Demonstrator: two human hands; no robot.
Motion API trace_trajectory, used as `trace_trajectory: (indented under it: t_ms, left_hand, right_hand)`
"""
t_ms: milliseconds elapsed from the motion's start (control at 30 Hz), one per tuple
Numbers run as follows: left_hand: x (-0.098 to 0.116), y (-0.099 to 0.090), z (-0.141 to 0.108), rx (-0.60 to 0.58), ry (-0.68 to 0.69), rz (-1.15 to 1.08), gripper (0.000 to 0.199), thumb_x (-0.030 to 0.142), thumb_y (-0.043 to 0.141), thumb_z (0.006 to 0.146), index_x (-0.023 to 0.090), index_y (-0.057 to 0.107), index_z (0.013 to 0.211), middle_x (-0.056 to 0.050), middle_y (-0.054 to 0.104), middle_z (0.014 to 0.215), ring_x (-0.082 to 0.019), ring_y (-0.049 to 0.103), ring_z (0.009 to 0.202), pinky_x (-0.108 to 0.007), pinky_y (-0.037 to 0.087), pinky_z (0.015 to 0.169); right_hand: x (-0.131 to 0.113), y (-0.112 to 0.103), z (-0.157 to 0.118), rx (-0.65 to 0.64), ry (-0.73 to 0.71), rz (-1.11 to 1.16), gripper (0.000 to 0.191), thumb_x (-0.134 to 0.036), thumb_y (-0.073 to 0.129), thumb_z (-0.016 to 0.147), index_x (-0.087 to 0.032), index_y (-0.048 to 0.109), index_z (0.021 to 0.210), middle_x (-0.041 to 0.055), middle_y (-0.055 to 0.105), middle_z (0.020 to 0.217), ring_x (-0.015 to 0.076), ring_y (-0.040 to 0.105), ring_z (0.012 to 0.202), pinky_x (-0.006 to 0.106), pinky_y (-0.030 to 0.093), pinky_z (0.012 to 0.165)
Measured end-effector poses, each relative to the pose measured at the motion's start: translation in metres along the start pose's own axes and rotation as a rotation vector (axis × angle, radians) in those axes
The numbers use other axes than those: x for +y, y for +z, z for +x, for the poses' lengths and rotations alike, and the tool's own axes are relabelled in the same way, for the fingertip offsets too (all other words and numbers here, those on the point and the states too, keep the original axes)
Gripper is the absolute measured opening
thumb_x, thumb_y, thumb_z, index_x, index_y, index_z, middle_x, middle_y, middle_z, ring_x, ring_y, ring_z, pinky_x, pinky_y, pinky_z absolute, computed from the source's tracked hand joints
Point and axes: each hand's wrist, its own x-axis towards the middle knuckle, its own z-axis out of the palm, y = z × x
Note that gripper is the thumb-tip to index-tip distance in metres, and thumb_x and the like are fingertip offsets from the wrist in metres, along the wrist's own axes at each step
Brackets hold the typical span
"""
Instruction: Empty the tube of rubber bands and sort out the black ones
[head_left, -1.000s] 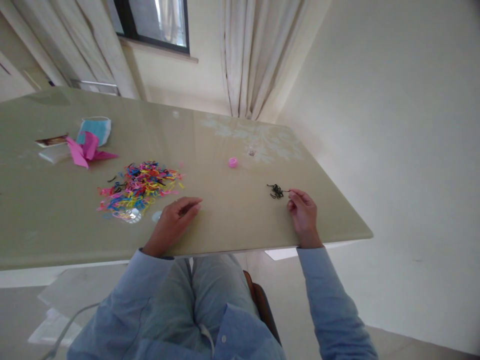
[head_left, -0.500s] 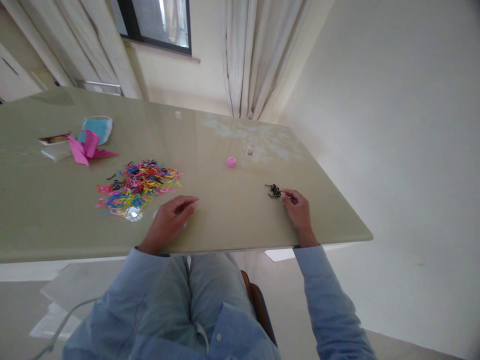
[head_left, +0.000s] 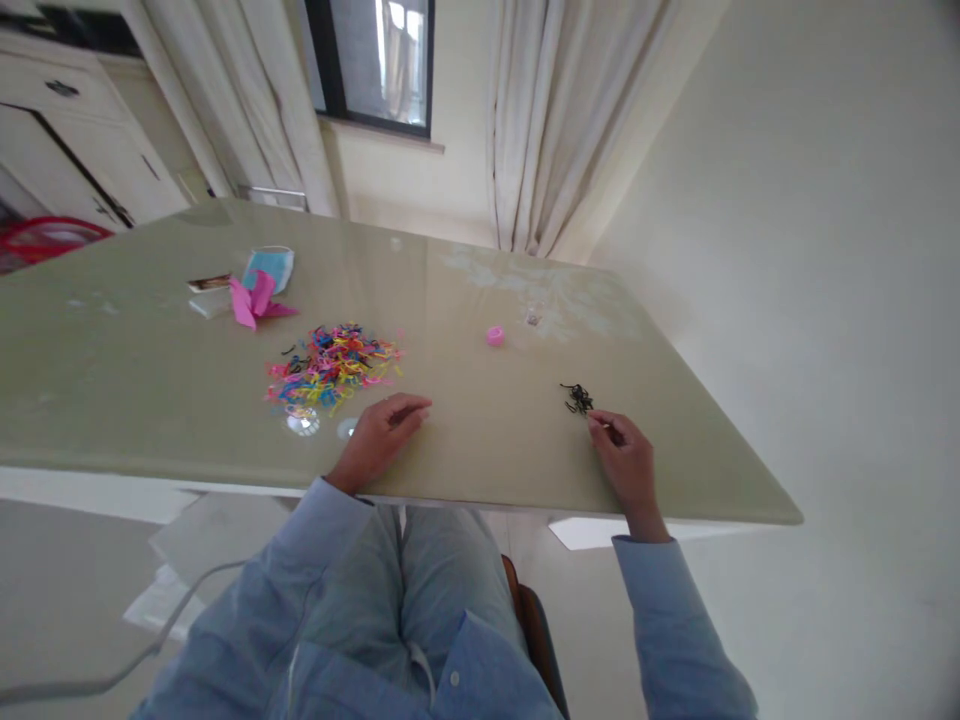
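Note:
My right hand (head_left: 626, 455) rests at the right of the table with thumb and fingertips pinched together. Its fingertips are at the near edge of a small heap of thin black strips (head_left: 579, 400), which look like little rubber bands. Whatever lies in the pinch is too small to make out. On the table near its front edge, my left hand (head_left: 382, 435) has thumb and fingers slightly apart, and nothing shows in it. Just beyond and left of it spreads a pile of multicoloured small bands (head_left: 334, 365), in pink, yellow, blue, red and black.
A small pink ring-like object (head_left: 495, 336) lies between the two heaps, farther back. At the far left are a pink folded paper (head_left: 257, 300), a blue face mask (head_left: 270, 268) and a clear packet (head_left: 211, 303). A wall (head_left: 810, 250) borders the right side.
The view has swung left, bringing a cabinet and a red rim into sight. Both hands keep nearly the same places on the table, the right one still at the black heap.

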Motion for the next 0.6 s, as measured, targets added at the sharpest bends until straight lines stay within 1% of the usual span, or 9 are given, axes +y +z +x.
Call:
trace_trajectory:
  t_ms: [100,200,267,333,400,467,500,533,600]
  left_hand:
    - [-0.003,-0.005,0.001,-0.005,-0.026,-0.066,0.035,0.049,0.063,0.081,0.02,0.074,0.096,-0.005,0.074,0.08,-0.019,0.066,0.069,-0.03,0.054,0.066]
    - [-0.011,-0.02,0.005,0.068,-0.017,-0.03,0.036,0.048,0.061,0.082,0.018,0.074,0.097,-0.004,0.071,0.075,-0.017,0.063,0.065,-0.028,0.051,0.062]
    - [-0.015,-0.036,0.012,0.149,0.003,0.069,0.036,0.046,0.058,0.083,0.017,0.074,0.096,-0.006,0.072,0.079,-0.017,0.062,0.066,-0.028,0.05,0.063]
    - [-0.016,-0.055,0.022,0.203,0.027,0.217,0.035,0.042,0.056,0.083,0.016,0.075,0.096,-0.007,0.074,0.087,-0.018,0.063,0.07,-0.029,0.051,0.068]
    - [-0.014,-0.073,0.034,0.208,0.044,0.37,0.035,0.035,0.054,0.082,0.016,0.076,0.101,-0.009,0.075,0.097,-0.02,0.065,0.075,-0.032,0.052,0.074]
    - [-0.011,-0.089,0.048,0.224,0.053,0.534,0.036,0.03,0.05,0.084,0.016,0.077,0.103,-0.011,0.075,0.101,-0.022,0.066,0.082,-0.034,0.052,0.081]
    - [-0.011,-0.095,0.055,0.221,0.052,0.611,0.036,0.028,0.049,0.085,0.015,0.077,0.102,-0.012,0.075,0.101,-0.023,0.067,0.086,-0.035,0.052,0.083]
    - [-0.01,-0.1,0.062,0.191,0.052,0.679,0.035,0.025,0.049,0.085,0.015,0.078,0.102,-0.013,0.074,0.101,-0.024,0.067,0.089,-0.035,0.051,0.085]
    - [-0.012,-0.106,0.074,0.089,0.045,0.797,0.034,0.021,0.049,0.084,0.015,0.079,0.1,-0.014,0.074,0.098,-0.026,0.066,0.093,-0.036,0.05,0.087]
  right_hand:
    - [-0.002,-0.001,-0.002,-0.018,0.021,0.014,0.034,-0.046,0.064,0.081,-0.018,0.076,0.097,0.0092,0.075,0.091,0.0193,0.062,0.069,0.035,0.051,0.07]
    - [-0.003,-0.001,-0.001,-0.012,0.088,0.066,0.037,-0.049,0.067,0.077,-0.018,0.077,0.095,0.0086,0.075,0.087,0.0193,0.062,0.066,0.034,0.051,0.065]
    - [-0.005,-0.001,0.001,-0.003,0.139,0.11,0.039,-0.05,0.069,0.074,-0.017,0.077,0.095,0.0084,0.075,0.084,0.0193,0.062,0.064,0.034,0.052,0.063]
    - [-0.006,-0.001,0.001,0.003,0.167,0.136,0.041,-0.05,0.07,0.073,-0.016,0.077,0.095,0.0082,0.075,0.082,0.0193,0.062,0.063,0.033,0.052,0.062]
    - [-0.006,-0.001,0.001,0.008,0.174,0.14,0.042,-0.051,0.071,0.072,-0.016,0.077,0.095,0.008,0.075,0.081,0.0193,0.063,0.063,0.033,0.052,0.061]
    - [-0.004,-0.001,0.001,0.009,0.172,0.136,0.043,-0.052,0.071,0.072,-0.016,0.077,0.096,0.0082,0.075,0.081,0.0193,0.063,0.063,0.033,0.052,0.061]
    - [-0.003,-0.001,0.001,0.009,0.17,0.132,0.044,-0.052,0.071,0.072,-0.016,0.077,0.096,0.0083,0.075,0.081,0.0193,0.063,0.062,0.033,0.052,0.06]
    - [-0.002,-0.001,0.001,0.01,0.167,0.129,0.044,-0.052,0.071,0.072,-0.016,0.077,0.096,0.0084,0.075,0.081,0.0193,0.063,0.062,0.033,0.052,0.06]
    - [-0.001,-0.001,0.001,0.007,0.158,0.119,0.044,-0.051,0.071,0.072,-0.016,0.077,0.096,0.0084,0.075,0.08,0.0197,0.063,0.062,0.032,0.052,0.059]
